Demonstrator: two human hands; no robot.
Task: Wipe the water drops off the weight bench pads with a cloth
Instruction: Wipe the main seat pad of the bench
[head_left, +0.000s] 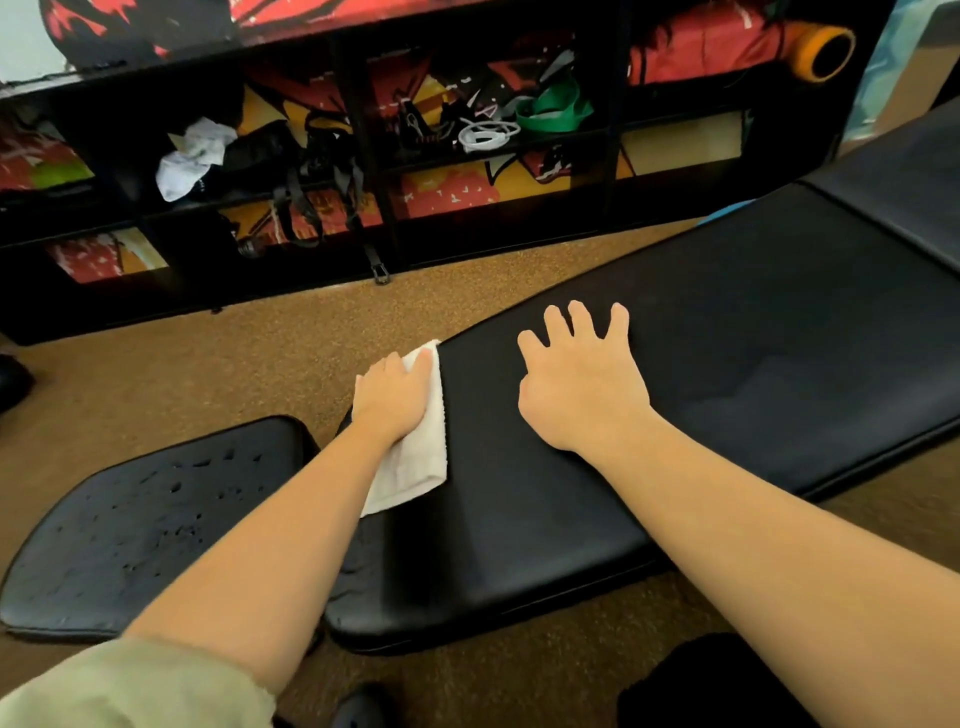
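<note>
A long black bench pad (727, 364) runs from the lower middle up to the right; its surface looks dry. My left hand (392, 397) lies flat on a folded white cloth (415, 462) and presses it against the pad's left edge. Spread fingers of my right hand (582, 379) rest on the same pad, to the right of the cloth. A smaller black seat pad (156, 525) at the lower left is covered with several water drops. Another black pad (904, 176) continues at the upper right.
A low black shelf unit (363, 156) stands behind the bench, stuffed with straps, a white rag (195, 156), a white cord and green bands (556, 111). Brown speckled carpet (234, 364) covers the floor. A dark shoe (358, 709) shows at the bottom edge.
</note>
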